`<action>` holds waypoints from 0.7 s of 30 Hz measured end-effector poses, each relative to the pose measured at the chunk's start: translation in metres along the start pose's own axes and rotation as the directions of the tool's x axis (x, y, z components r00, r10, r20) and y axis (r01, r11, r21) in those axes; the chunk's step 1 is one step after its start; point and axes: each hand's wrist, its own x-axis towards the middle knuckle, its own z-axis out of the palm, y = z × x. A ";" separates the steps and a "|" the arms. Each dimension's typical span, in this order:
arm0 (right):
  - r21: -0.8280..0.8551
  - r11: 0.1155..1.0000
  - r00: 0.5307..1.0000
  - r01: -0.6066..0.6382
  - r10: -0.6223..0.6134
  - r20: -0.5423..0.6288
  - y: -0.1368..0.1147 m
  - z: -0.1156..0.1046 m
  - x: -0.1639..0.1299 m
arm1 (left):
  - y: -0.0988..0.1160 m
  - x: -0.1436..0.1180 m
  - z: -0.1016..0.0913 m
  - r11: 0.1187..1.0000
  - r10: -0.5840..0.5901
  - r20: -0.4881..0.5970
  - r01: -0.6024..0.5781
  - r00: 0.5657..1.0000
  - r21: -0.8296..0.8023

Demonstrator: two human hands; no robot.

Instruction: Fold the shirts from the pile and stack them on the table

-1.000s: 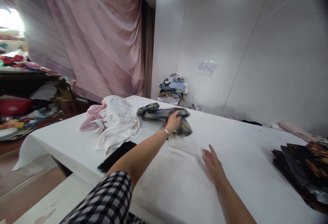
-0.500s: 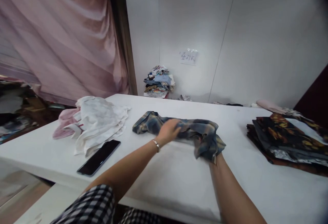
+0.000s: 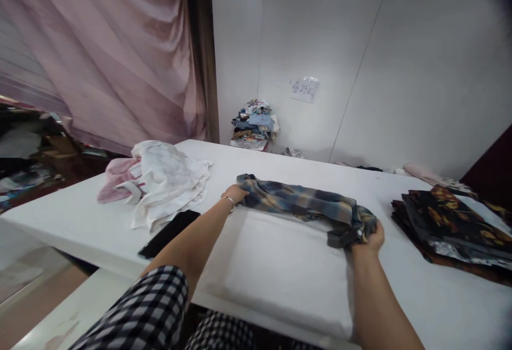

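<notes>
A blue and tan plaid shirt (image 3: 304,203) lies stretched out in a bunched strip across the middle of the white table (image 3: 288,270). My left hand (image 3: 235,193), with a bracelet on the wrist, grips the shirt's left end. At the other end my right hand (image 3: 374,235) holds the bunched cloth, fingers curled into it. Both arms reach forward over the table.
A heap of white and pink garments (image 3: 160,182) lies at the table's left, a black phone (image 3: 170,233) just in front of it. A stack of folded dark patterned cloth (image 3: 452,222) sits at the right. A pile of clothes (image 3: 254,123) rests on the floor by the far wall.
The plaid shirt was dragged from the far left to the table's middle. My right hand took hold of it, and both hands moved apart, stretching it out sideways.
</notes>
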 end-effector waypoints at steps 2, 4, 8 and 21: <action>-0.048 0.999 0.987 -0.015 0.008 -0.160 0.003 -0.013 0.000 | 0.000 -0.011 0.003 1.000 0.030 -0.002 -0.030 1.000 -0.005; -0.161 0.986 0.941 0.043 -0.094 -0.326 0.003 -0.021 0.000 | -0.002 -0.026 0.006 0.997 0.078 -0.033 -0.078 0.996 -0.015; -0.411 0.846 0.851 0.340 -0.463 -0.249 -0.020 -0.006 -0.004 | -0.003 -0.059 0.012 0.979 0.196 -0.067 -0.198 0.978 -0.037; -0.245 0.627 0.475 0.740 -0.229 0.850 -0.102 0.172 -0.050 | -0.012 -0.112 0.007 0.914 0.334 0.055 -0.309 0.941 -0.264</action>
